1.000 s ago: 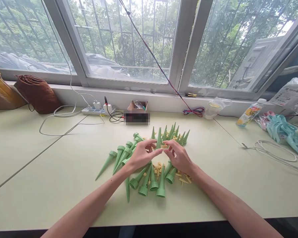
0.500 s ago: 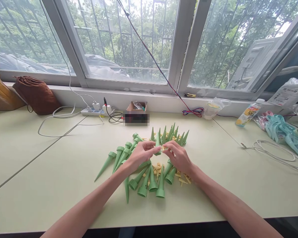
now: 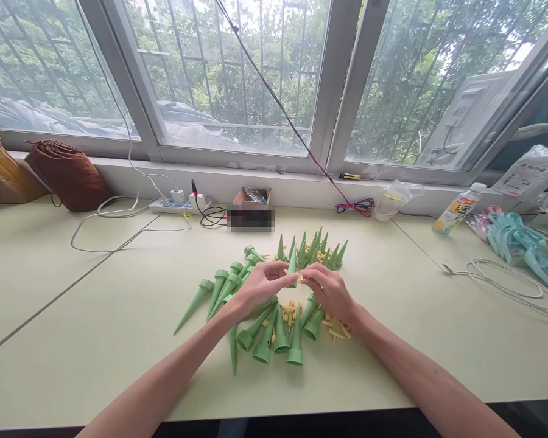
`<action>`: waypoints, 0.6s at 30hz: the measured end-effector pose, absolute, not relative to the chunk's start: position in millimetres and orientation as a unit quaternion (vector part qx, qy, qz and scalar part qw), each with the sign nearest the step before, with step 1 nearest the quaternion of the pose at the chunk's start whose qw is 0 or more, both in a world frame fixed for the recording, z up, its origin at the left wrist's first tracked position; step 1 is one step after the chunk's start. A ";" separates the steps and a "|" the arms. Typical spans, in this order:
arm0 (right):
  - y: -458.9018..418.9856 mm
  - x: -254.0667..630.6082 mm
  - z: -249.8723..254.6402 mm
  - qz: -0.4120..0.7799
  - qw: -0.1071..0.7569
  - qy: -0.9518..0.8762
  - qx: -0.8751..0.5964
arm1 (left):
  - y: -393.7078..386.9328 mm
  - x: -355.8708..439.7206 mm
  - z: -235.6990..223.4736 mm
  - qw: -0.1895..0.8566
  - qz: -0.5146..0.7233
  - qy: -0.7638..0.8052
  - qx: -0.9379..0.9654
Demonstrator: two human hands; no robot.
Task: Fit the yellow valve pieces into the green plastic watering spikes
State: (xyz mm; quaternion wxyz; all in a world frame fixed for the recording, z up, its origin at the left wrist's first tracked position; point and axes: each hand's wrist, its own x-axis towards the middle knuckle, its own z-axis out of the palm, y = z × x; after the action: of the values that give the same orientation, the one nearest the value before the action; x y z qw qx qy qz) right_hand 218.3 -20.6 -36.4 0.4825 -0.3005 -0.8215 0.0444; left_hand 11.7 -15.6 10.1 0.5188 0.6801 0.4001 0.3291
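Barred window (image 3: 223, 73) across the far side; foliage seen through the glass. Pale green worktop (image 3: 365, 377) below it, seams running across. Brown drawstring bag (image 3: 68, 176) set at far left, against the sill. Teal plastic items (image 3: 514, 237) heaped at far right, a labelled bottle (image 3: 459, 210) tilted just beside them. White power strip (image 3: 168, 208) placed near the sill, plugs inserted.

Both hands are held over the middle of the worktop, close together. Left hand (image 3: 265, 285): narrow, green spike (image 3: 292, 261) gripped between thumb and fingers, tip upward, slightly tilted. Right hand (image 3: 329, 287): fingertips closed on a small yellow piece (image 3: 301, 277), held just beside the spike's lower end; whether the two are in contact cannot be told.

Loose spikes noted in three lots. Capped spikes (image 3: 221, 281) are laid slantwise left of the hands, caps away from the near edge. Open-ended spikes (image 3: 295, 340) are spread on the near side, wide ends toward that edge. Upright spikes (image 3: 302, 250) are stood in a cluster beyond the hands.

Smallest: yellow fittings (image 3: 288, 313), scattered among the near and far spikes.
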 end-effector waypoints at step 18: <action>-24.1 217.1 -33.7 0.072 0.466 -0.822 -0.319 | -13.5 14.8 -4.0 0.287 0.386 0.342 0.808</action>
State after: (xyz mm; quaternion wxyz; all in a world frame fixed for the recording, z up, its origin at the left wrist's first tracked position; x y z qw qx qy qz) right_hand 217.1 -24.1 -33.7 0.4658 -0.3194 -0.8221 0.0720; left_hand 14.8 -13.5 -4.0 0.2871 0.8076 0.3416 0.3855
